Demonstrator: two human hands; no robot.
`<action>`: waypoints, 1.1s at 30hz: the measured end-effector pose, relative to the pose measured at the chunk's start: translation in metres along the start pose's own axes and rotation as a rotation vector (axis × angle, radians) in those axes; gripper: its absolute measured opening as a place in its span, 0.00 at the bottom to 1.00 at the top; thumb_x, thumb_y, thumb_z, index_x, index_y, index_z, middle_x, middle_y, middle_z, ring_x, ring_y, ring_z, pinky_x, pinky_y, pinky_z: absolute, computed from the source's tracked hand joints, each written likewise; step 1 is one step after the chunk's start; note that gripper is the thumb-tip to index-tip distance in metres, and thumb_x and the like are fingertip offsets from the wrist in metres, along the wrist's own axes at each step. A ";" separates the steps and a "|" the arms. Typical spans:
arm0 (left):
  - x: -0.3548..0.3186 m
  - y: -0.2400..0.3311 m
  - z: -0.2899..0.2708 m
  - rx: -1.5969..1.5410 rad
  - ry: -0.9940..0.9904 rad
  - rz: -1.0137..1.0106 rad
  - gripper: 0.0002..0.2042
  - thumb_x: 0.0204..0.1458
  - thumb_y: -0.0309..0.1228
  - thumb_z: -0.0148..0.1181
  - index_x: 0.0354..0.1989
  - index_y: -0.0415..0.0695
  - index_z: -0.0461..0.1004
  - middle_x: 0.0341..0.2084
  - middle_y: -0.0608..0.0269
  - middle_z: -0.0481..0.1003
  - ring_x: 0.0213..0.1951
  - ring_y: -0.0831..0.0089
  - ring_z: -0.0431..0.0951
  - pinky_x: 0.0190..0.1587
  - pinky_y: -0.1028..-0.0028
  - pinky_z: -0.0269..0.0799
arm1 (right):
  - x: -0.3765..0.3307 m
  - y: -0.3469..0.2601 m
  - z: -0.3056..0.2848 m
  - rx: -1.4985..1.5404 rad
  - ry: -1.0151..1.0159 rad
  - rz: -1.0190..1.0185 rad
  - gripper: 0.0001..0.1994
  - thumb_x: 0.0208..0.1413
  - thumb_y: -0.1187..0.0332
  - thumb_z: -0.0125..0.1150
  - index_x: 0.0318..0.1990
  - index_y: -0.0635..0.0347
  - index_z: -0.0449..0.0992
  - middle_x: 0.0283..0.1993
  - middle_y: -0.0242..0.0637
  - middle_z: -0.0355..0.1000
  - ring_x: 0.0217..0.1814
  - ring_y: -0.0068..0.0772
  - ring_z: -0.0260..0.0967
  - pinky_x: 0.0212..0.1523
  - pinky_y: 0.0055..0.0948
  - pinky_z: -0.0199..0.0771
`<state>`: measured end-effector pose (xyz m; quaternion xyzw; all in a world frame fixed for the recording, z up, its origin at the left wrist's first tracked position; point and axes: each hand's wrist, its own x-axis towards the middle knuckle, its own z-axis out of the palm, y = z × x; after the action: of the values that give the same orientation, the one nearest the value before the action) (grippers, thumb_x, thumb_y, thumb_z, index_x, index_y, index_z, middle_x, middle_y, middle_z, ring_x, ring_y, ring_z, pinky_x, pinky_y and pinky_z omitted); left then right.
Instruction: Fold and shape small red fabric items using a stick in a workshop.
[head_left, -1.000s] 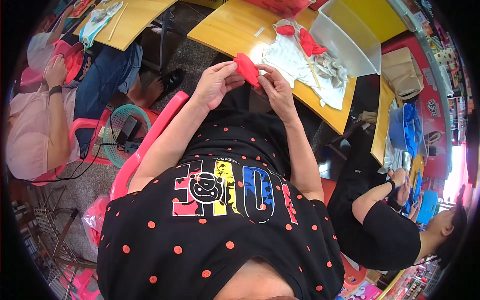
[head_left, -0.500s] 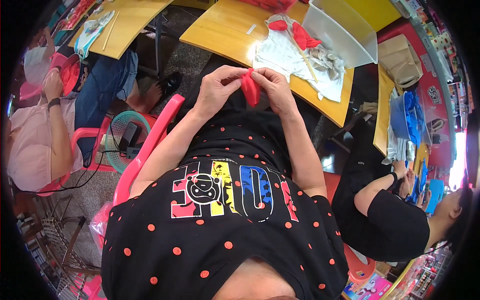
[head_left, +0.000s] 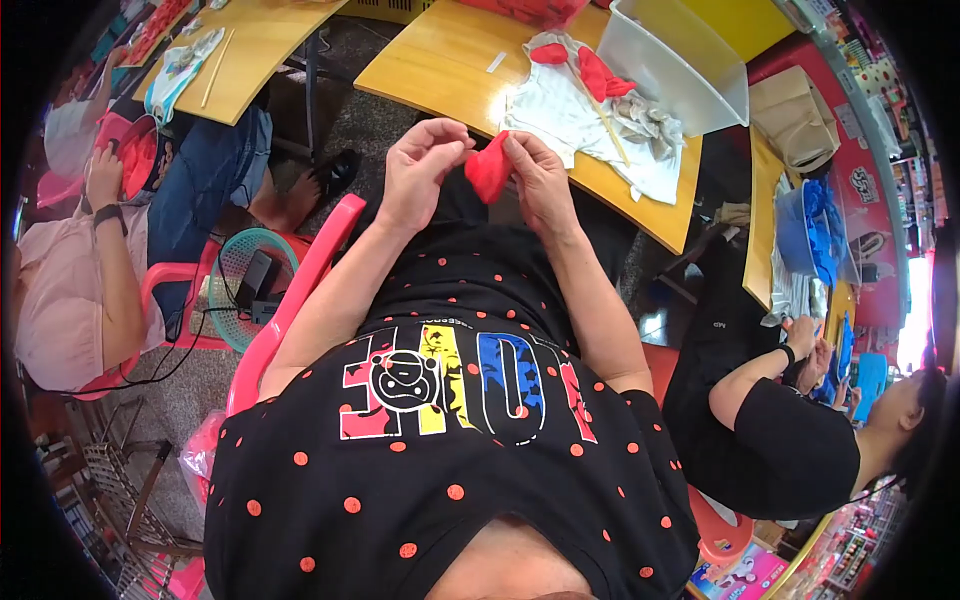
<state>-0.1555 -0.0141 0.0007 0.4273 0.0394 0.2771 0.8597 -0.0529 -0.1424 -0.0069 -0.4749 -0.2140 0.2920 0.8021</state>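
A small red cloth piece (head_left: 487,172), gathered and pouch-like, hangs above my lap. My right hand (head_left: 543,180) pinches its upper right edge between thumb and fingers. Just left of it is my left hand (head_left: 422,172), raised, with fingers curled and the thumb and forefinger tips close together. Whether a thread or a bit of cloth lies between those tips is too small to tell. Beyond my hands, a white cloth (head_left: 545,108) lies on the wooden table (head_left: 430,62), with red pieces (head_left: 603,75), crumpled grey-white pieces (head_left: 648,115) and a thin stick (head_left: 603,115) on it.
A clear plastic bin (head_left: 690,70) stands at the table's far right. On my left are a pink chair arm (head_left: 295,300), a teal basket (head_left: 232,270) and a seated person in pink (head_left: 80,290). A person in black (head_left: 775,450) works at my right, near a blue container (head_left: 795,235).
My left hand has come away from the red cloth toward the left. The cloth has shifted slightly left and tilted, still in my right hand.
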 end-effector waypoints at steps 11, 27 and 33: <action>-0.001 -0.007 -0.017 0.005 -0.101 -0.620 0.14 0.56 0.32 0.56 0.49 0.40 0.69 0.36 0.63 0.75 0.36 0.78 0.77 0.39 0.78 0.74 | 0.013 -0.011 -0.022 -0.893 0.014 -0.282 0.09 0.55 0.67 0.57 0.40 0.62 0.77 0.36 0.39 0.72 0.37 0.35 0.69 0.43 0.28 0.67; 0.010 0.000 -0.018 -0.029 0.170 -0.462 0.10 0.54 0.31 0.59 0.41 0.40 0.73 0.34 0.59 0.77 0.32 0.74 0.78 0.35 0.76 0.75 | 0.046 -0.055 -0.111 -1.995 0.342 -0.232 0.09 0.53 0.68 0.50 0.37 0.60 0.75 0.38 0.49 0.72 0.40 0.52 0.71 0.39 0.45 0.72; 0.017 0.012 -0.030 -0.149 0.205 -0.397 0.13 0.55 0.32 0.57 0.44 0.37 0.71 0.37 0.54 0.76 0.35 0.68 0.78 0.38 0.71 0.77 | -0.040 -0.081 -0.051 -1.336 0.253 -0.115 0.11 0.54 0.69 0.53 0.41 0.66 0.75 0.32 0.41 0.73 0.30 0.34 0.70 0.33 0.31 0.69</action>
<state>-0.1557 0.0220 -0.0059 0.3161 0.1892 0.1465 0.9180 -0.0294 -0.2319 0.0389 -0.8865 -0.2777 -0.0038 0.3701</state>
